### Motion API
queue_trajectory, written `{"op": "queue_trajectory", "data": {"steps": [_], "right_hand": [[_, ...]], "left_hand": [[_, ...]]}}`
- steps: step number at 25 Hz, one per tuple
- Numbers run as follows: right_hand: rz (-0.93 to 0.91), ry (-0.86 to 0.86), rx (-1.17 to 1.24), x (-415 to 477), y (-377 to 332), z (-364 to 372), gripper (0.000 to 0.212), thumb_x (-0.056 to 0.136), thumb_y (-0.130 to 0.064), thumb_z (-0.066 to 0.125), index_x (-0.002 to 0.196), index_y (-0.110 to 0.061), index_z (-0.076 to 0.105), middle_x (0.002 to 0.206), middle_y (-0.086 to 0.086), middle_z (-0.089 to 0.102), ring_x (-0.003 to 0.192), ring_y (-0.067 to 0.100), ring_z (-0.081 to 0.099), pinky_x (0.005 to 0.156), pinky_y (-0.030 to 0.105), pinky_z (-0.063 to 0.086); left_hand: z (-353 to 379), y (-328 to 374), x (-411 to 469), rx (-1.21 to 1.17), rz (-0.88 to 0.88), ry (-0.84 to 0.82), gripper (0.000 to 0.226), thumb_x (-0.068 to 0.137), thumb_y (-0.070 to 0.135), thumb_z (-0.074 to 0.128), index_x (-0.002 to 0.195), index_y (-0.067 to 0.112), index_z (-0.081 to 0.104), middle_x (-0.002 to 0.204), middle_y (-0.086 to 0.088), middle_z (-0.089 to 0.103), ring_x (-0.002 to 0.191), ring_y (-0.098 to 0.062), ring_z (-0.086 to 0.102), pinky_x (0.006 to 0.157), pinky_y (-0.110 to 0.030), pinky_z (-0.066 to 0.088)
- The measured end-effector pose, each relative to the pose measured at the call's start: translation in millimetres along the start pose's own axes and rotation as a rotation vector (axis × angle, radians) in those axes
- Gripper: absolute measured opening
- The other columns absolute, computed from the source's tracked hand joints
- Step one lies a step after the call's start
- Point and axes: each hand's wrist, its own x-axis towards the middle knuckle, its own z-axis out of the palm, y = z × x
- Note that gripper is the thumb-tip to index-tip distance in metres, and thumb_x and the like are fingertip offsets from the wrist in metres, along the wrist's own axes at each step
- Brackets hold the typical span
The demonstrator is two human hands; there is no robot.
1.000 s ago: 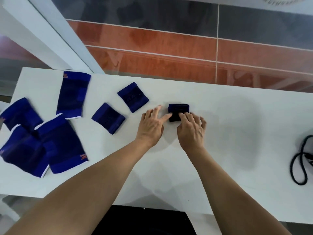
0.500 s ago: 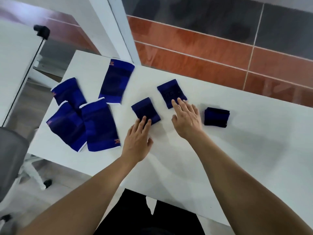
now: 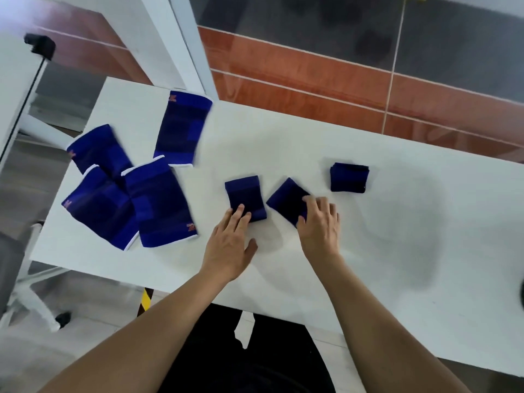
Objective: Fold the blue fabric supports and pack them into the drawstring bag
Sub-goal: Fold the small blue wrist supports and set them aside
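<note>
Two small blue supports lie flat near the table's middle. My left hand point(image 3: 231, 242) rests its fingertips on the near edge of the left small support point(image 3: 245, 194). My right hand point(image 3: 320, 222) lies with spread fingers on the right small support point(image 3: 285, 201), which sits turned at an angle. A folded blue support point(image 3: 349, 177) lies apart on the table, farther right. Several larger blue supports lie on the left: one alone point(image 3: 183, 129), the others in an overlapping pile point(image 3: 124, 194). The drawstring bag is not in view.
The white table point(image 3: 397, 222) ends at its left edge close to the pile. A wall of red and grey tiles runs behind it. A white chair base point(image 3: 31, 293) stands on the floor to the left. A dark object point(image 3: 521, 290) shows at the right frame edge.
Both hands left the folded support and moved left onto the two small flat supports. My right hand has dragged its support nearer and turned it. The camera view swung left.
</note>
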Motion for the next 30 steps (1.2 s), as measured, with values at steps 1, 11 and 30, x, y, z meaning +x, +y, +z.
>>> {"op": "queue_trajectory", "data": {"steps": [1,11,30], "right_hand": [[0.044,-0.031,-0.008,0,-1,-3,0.055,0.088,-0.017,0.069,0.14,-0.014,0.05,0.135,0.008,0.054,0.116,0.034,0.052,0.098,0.043,0.039],[0.139,-0.099,0.51,-7,-4,-39,0.01,0.097,-0.023,0.061,0.103,-0.026,0.068,0.096,-0.008,0.065,0.09,0.013,0.059,0.073,0.023,0.042],[0.334,-0.189,0.706,-1,-80,2,0.018,0.093,-0.022,0.066,0.11,-0.023,0.061,0.09,-0.008,0.065,0.078,0.004,0.063,0.059,0.016,0.044]], "left_hand": [[1,2,-2,0.005,0.006,-0.013,0.065,0.1,0.039,0.046,0.157,0.018,0.024,0.168,0.001,0.011,0.155,-0.022,0.007,0.121,-0.037,0.02],[-29,14,26,-0.412,-0.036,0.105,0.043,0.098,0.017,0.05,0.142,0.016,0.05,0.137,-0.003,0.052,0.117,-0.023,0.051,0.102,-0.034,0.043],[-63,-42,83,-0.514,-0.206,0.155,0.013,0.091,0.02,0.069,0.101,0.017,0.063,0.101,0.001,0.065,0.084,-0.011,0.062,0.067,-0.009,0.039]]}}
